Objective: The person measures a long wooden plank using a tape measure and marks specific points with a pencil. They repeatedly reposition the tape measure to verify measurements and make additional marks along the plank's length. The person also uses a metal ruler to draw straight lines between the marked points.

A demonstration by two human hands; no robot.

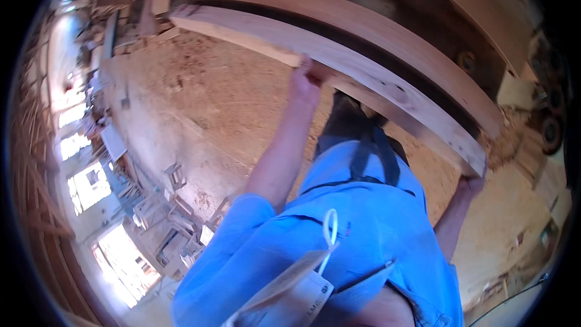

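Observation:
A long, thick wooden beam (pixel 339 56) stretches across in front of me, slanting from the far left down to the near right. My left hand (pixel 307 79) is closed on its near lower edge, around the middle of its length. At the beam's right end my right hand (pixel 474 183) grips the corner, its fingers partly hidden by the wood. Just beyond lies a second, reddish beam (pixel 345 17), roughly parallel, with a dark gap between the two. Knots show on the nearer beam's face towards its right half.
Sawdust covers the floor (pixel 212 91) around my feet. Stacked timber (pixel 130 18) stands at the far left. Wooden frames and stools (pixel 166 224) crowd the left side near bright windows. A wide pale board (pixel 466 6) and dark round parts (pixel 552 130) are at the right.

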